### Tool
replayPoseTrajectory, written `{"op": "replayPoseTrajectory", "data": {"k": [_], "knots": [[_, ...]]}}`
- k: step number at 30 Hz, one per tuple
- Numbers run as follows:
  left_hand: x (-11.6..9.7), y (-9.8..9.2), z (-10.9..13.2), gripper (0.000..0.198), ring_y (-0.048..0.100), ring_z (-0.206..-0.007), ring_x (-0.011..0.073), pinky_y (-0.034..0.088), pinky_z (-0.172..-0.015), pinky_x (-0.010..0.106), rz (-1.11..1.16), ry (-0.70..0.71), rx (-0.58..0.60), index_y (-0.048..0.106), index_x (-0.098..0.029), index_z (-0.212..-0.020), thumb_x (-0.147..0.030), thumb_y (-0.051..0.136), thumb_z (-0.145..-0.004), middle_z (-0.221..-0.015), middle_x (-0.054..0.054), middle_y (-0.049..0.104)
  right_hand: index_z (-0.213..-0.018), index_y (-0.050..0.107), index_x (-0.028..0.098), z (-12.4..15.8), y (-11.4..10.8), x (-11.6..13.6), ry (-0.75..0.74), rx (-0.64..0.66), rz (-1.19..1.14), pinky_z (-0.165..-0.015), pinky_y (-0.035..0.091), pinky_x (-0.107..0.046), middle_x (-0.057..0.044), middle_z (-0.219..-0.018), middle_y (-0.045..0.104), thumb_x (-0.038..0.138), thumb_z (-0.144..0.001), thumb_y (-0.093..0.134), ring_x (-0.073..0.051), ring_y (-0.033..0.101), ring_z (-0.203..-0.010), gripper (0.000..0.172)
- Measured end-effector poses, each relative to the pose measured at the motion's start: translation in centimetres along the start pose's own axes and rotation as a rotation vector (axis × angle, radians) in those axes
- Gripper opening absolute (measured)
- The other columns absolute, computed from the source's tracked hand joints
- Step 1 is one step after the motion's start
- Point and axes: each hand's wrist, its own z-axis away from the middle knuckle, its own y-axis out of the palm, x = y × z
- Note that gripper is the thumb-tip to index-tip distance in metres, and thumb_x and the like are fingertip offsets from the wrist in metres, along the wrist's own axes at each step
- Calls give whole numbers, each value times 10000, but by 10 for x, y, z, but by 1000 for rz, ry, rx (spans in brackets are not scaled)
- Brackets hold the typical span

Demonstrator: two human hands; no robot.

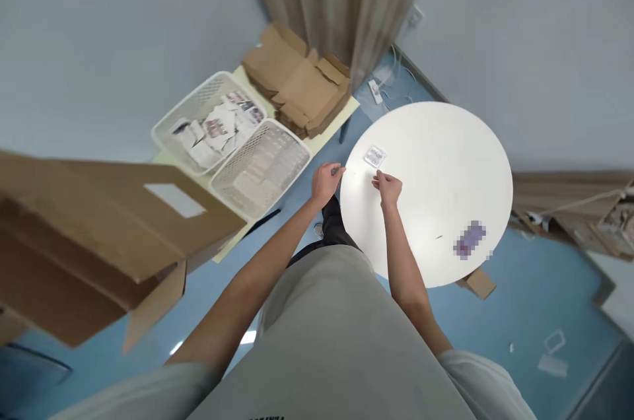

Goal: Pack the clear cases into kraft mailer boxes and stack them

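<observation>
Two hands at the left rim of a round white table, a small clear packet just past them.

The packet [374, 156] lies flat on the smooth table [446, 222], near its far left edge. The right hand [387, 187] rests just short of it, fingertips pinched together. The left hand [325, 182] curls at the rim; whether it grips anything I cannot tell. The packet looks like light, thin, glossy plastic (probably slippery, and easy to crease), best taken by its edges between thumb and forefinger. Left of the table sit white mesh baskets [290, 156] and, farther off, stacked flat cardboard [302, 86].
</observation>
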Motion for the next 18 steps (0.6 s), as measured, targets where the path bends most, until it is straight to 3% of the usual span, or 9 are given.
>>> {"op": "replayPoseTrajectory", "data": {"k": [4,8,14,18], "knots": [[32,-45,73,268,764,-902,232,611,-904,371,112,22,-156,849,-219,-1166,-401,741,-1002,-1262,97,809,-906,776,161,38,0,26,-65,127,-51,-711,689,-264,-35,-894,802,337,-830,827,-137,773,-684,198],[38,-86,144,418,750,-882,185,621,-793,323,292,141,-342,773,-254,-1365,-446,724,-997,-1282,74,788,-1015,772,189,80,21,56,-173,273,-28,-608,643,-240,22,-862,716,308,-758,802,-134,764,-666,285],[23,-156,238,448,737,-925,155,636,-830,304,423,329,-703,693,-278,-1486,-429,683,-1064,-1292,80,762,-1090,764,193,167,80,101,-522,594,45,-612,623,-260,-11,-929,731,407,-761,732,-139,752,-689,394],[46,-195,269,432,749,-1128,208,649,-975,358,441,289,-1008,699,-259,-1463,-501,600,-1119,-1408,127,705,-1186,767,232,243,128,120,-774,892,122,-663,641,-284,-48,-1065,763,482,-845,740,-148,768,-743,423]]}}
